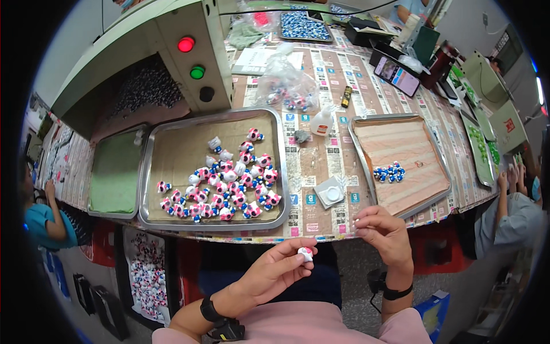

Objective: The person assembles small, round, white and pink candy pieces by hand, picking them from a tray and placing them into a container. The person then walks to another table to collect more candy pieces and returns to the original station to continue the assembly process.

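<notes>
The printed-paper-covered surface (312, 172) carries a large metal tray (179, 149) of pink, white and blue figurines (232, 183) and, further right, a smaller pink-lined tray (395, 143). At the near edge, the left hand's (268, 274) grip is clamped on a white-and-pink figurine head (305, 255); the right hand's (391, 234) grip pinches a tiny pale piece (356, 222).

"Light, from where we're standing?"

"Fairly bright, even over the printed-paper-covered tabletop (332, 166); darker beneath. Long white tube lamp (540, 90) glaring far right; round red indicator lamp (186, 44) glowing."

"Highlights?"

"Along the shiny silver metal tray rim (283, 172)."

"Sharpness?"

"Middle okay; small pink-and-white figurine (306, 254) lacks fine detail. Sides soft, straight edges bowed, corners black."
</notes>
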